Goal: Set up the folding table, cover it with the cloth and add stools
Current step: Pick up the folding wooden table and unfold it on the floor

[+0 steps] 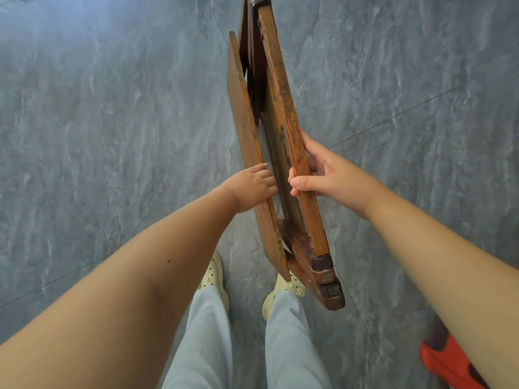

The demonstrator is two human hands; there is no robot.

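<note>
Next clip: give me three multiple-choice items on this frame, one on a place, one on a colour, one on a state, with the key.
1. Where is the red object?
A. lower right corner
B. upper left corner
C. on the table

2. What colour are the shoes?
A. black
B. cream
C. blue

3. How is the table?
A. folded, leaves edge-up
B. opened flat
C. covered with cloth

Key: 1 A, it shows only at the lower right edge; 2 B, both are pale cream; 3 A, the left hand and the right hand each grip a leaf that stands on edge.
</note>
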